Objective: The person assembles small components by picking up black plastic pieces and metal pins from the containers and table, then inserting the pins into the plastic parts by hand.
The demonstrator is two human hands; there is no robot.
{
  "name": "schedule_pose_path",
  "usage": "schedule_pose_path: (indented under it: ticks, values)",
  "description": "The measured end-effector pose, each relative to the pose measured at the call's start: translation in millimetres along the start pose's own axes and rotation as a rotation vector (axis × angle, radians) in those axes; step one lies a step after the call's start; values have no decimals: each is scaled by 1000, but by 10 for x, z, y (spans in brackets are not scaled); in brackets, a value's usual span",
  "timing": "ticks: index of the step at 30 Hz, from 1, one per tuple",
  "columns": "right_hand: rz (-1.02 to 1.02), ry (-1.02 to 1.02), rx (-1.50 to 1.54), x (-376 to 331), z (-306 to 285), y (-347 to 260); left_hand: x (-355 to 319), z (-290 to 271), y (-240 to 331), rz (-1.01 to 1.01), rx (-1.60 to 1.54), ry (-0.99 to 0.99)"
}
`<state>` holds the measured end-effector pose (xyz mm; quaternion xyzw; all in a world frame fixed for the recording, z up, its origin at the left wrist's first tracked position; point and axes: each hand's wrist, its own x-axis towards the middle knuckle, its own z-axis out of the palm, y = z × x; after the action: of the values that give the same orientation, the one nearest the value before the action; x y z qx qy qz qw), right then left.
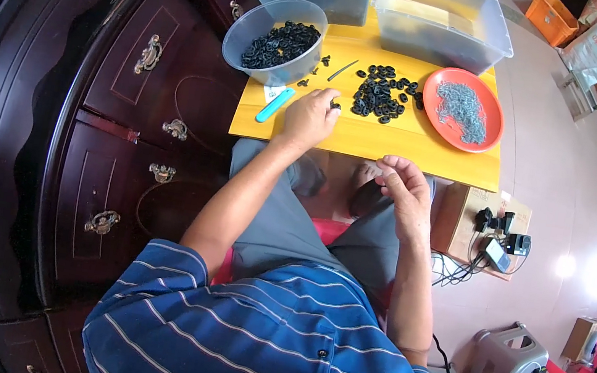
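My left hand (312, 117) is above the yellow tabletop, its fingers closed on a small black part (336, 106) that shows past the fingertips. My right hand (405, 193) is by the table's near edge with thumb and fingers pinched together; what lies between them, if anything, is too small to make out. Beyond the hands is a loose pile of black oval rings (378, 98). A red plate (496, 131) to the right holds many thin silvery metal pins (461, 110). On the left, a round clear tub (234, 36) holds more small black parts (281, 45).
A turquoise-handled tool (275, 105) and a thin dark pointed tool (342, 70) lie on the yellow table (397, 146). Two clear bins (345, 7) (443, 42) stand at the back. Dark wooden drawers (128, 84) border the left. A cardboard box (454, 229) carries electronics and cables.
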<state>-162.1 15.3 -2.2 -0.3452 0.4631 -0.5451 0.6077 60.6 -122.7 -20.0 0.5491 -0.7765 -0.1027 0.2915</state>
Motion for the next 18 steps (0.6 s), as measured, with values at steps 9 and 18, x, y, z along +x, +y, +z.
schedule_pose_path:
  ticks: [9, 18]
  values:
    - [-37, 32, 36, 41, -53, 49, 116, 301, 631, 196, -174, -49]
    - [-99, 65, 30, 53, -101, 41, 387, 600, 764, 253, 33, -107]
